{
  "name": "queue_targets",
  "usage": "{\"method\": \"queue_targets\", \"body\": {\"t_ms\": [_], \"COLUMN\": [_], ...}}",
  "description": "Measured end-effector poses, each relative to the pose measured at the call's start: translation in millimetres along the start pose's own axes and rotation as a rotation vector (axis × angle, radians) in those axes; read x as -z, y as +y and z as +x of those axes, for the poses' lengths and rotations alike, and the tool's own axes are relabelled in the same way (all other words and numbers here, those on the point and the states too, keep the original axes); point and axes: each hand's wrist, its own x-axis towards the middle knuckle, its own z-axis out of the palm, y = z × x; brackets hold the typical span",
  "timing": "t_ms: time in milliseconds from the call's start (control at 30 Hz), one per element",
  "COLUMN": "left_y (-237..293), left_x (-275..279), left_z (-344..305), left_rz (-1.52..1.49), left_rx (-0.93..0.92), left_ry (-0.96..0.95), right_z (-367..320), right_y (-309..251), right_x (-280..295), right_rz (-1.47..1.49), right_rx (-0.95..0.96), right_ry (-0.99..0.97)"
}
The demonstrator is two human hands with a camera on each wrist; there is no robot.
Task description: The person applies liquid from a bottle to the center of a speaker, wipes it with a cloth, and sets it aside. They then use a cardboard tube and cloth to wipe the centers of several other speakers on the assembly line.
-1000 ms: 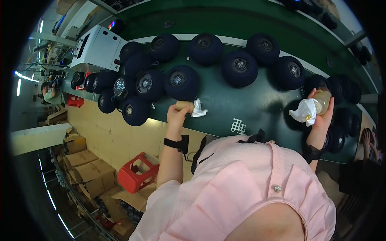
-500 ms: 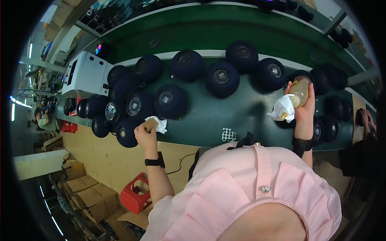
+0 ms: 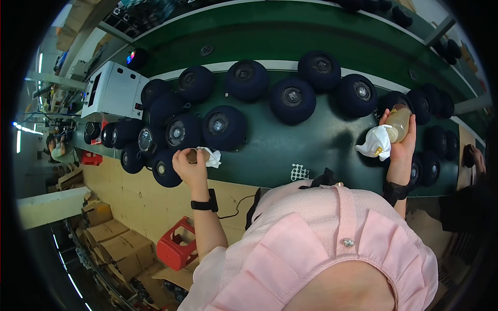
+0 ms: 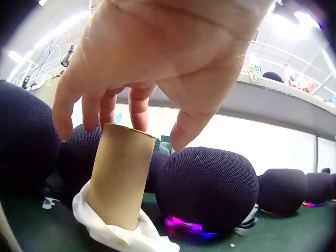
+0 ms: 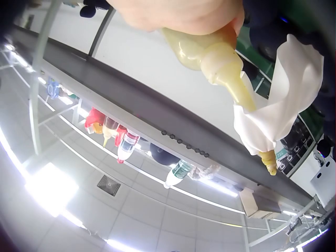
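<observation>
My left hand is over the left part of the green table, its fingers and thumb spread apart around the top of a brown cardboard tube. The tube stands nearly upright, its lower end ringed by a crumpled white cloth. In the head view the tube's open end faces up. My right hand grips a squeeze bottle of yellowish liquid, held tilted above the table. A second white cloth is wrapped around the bottle's nozzle, with the yellow tip poking out.
Several dark, fabric-covered round speakers stand along the table, some close beside my left hand. A white machine is at the far left. A perforated white piece lies near the front edge. A red stool is below.
My left hand has moved left and turned the tube from lying sideways to upright, and its fingers have spread off it. My right hand still holds the bottle.
</observation>
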Motion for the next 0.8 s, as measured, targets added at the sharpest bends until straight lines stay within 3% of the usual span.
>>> {"method": "queue_targets", "body": {"t_ms": [167,200,333,433,467,533,567,633,700,800], "left_y": [54,75,112,126,130,135,139,146,150,171], "left_x": [-11,-20,-92,-144,-153,-168,-168,-167,-168,-142], "left_z": [47,59,109,133,140,151,153,143,135,113], "left_rz": [-0.218,-0.306,-0.321,-0.218,-0.227,-0.499,-0.304,-0.222,-0.279,-0.282], "left_rx": [-0.14,-0.117,-0.317,-0.156,-0.165,-0.14,-0.19,-0.306,-0.309,-0.454], "left_ry": [0.001,-0.077,-0.29,-0.527,-0.522,-0.796,-0.897,-0.857,-0.916,-0.967], "right_z": [-1,-2,-7,-11,-10,-9,-7,-2,1,3], "right_y": [4,6,11,5,2,-3,-5,-7,-8,-6], "right_x": [-5,-10,-19,-18,-14,-8,-5,0,5,1], "right_rz": [0.033,0.055,0.043,0.028,0.018,0.018,0.016,0.034,0.048,0.082], "right_rx": [-0.016,-0.038,-0.032,-0.005,0.01,0.046,0.069,0.088,0.087,0.068], "right_ry": [-0.001,0.008,0.028,0.044,0.041,0.04,0.048,0.07,0.063,0.088]}}
